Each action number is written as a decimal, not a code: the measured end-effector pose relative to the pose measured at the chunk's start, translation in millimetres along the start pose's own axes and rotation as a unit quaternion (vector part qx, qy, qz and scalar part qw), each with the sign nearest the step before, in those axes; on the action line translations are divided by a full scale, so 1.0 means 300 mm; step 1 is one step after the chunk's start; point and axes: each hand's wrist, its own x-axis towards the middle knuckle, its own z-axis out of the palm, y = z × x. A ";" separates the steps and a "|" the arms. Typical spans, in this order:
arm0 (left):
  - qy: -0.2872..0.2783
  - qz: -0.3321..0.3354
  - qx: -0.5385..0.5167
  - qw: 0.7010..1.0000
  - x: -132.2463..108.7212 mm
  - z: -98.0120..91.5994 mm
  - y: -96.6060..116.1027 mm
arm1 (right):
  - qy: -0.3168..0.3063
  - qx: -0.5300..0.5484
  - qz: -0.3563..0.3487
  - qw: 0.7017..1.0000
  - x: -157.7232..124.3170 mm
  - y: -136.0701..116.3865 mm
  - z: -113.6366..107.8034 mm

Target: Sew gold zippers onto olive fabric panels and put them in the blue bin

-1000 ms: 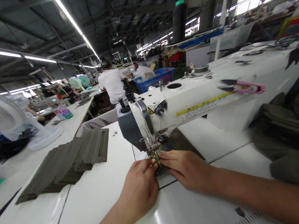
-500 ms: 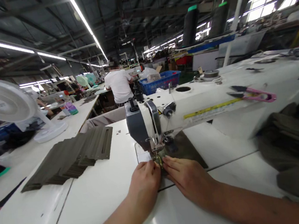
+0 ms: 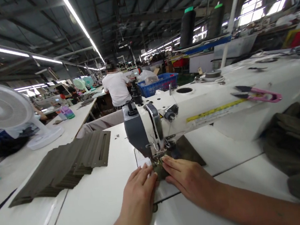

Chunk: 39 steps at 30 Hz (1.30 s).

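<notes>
One white industrial sewing machine (image 3: 200, 117) is standing on a white worktable (image 3: 89, 200) | stacked olive fabric strips (image 3: 63, 163) are lying left of it | pink thread snips (image 3: 262, 95) are resting beside its arm | an olive fabric piece (image 3: 164, 171) is sitting under the presser foot (image 3: 157, 159) | the left hand (image 3: 138, 198) and right hand (image 3: 191, 180) are pressing spread fingers onto it, whether gripping or not unclear

One head-worn camera looks forward and down, close above the left hand (image 3: 138, 198) and right hand (image 3: 191, 180) at the sewing machine (image 3: 151, 127), its wide view reaching the factory ceiling (image 3: 136, 4).
</notes>
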 end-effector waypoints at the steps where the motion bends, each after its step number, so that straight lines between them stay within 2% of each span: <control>1: -0.001 0.015 0.006 1.000 -0.007 -0.003 0.000 | -0.004 0.001 0.002 1.000 -0.001 -0.001 0.000; 6: -0.021 0.101 0.043 0.994 0.014 -0.011 -0.003 | -0.033 0.001 0.006 0.999 0.003 0.016 0.010; 9: -0.023 0.127 0.066 0.989 0.044 -0.010 -0.010 | -0.045 0.004 0.006 0.999 0.011 0.032 0.016; 16: -0.040 0.117 0.079 0.989 0.063 -0.004 -0.030 | -0.070 0.024 0.044 0.996 0.030 0.048 0.013; 24: -0.058 0.101 0.066 0.991 0.064 -0.006 -0.029 | -0.072 0.044 0.038 0.996 0.042 0.051 0.006; 32: -0.074 0.091 0.063 0.991 0.063 0.003 -0.038 | -0.063 0.020 0.040 0.997 0.045 0.054 0.009; 39: -0.062 0.097 0.073 0.991 0.060 0.008 -0.038 | -0.065 0.015 0.040 0.997 0.045 0.049 0.010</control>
